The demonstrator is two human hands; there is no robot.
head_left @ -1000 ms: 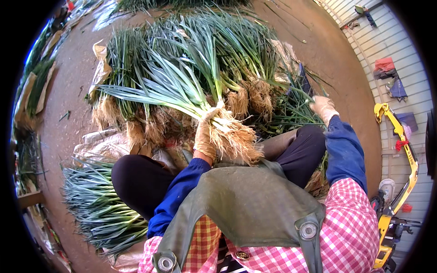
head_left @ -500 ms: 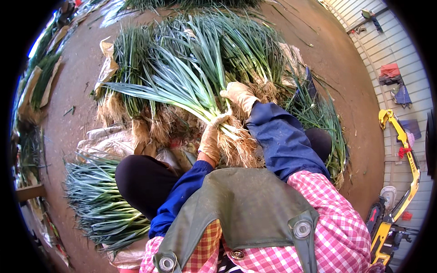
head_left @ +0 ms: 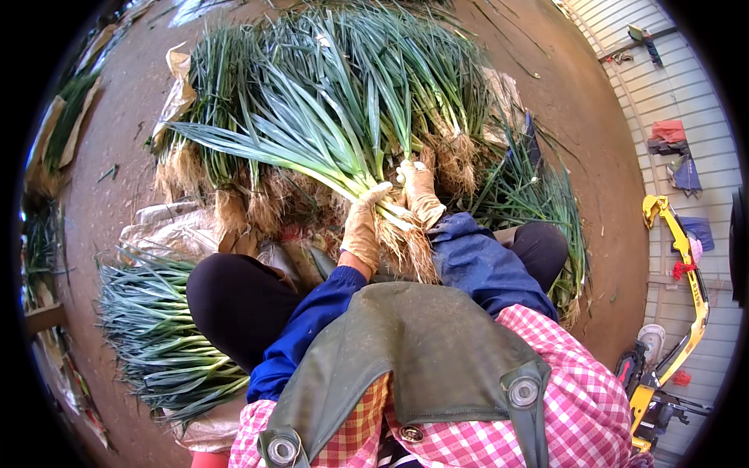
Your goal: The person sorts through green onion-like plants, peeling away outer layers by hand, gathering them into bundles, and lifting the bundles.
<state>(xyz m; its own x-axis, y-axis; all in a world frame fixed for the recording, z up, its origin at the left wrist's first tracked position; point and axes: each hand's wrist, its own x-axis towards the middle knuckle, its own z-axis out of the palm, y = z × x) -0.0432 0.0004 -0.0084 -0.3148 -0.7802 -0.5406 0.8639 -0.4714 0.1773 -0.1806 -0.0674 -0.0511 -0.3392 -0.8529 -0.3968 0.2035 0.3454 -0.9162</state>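
Observation:
My left hand, in a tan work glove, is closed around a bunch of green onions just above their roots. The long green leaves fan out away from me and to the left. Below the hand hangs a tuft of pale, stringy roots. Right beside it, my gloved right hand has its fingers curled around the base of an onion stalk at the bunch's right side. The palm side of that hand is hidden.
A big heap of green onions lies ahead, roots toward me. A smaller pile rests on my left, with loose leaves on my right. Sacking lies by my left knee. A yellow toy-like excavator stands far right.
My right hand has come down and toward me, with its stalk now beside the bunch. The left hand still grips the bunch, in nearly the same place.

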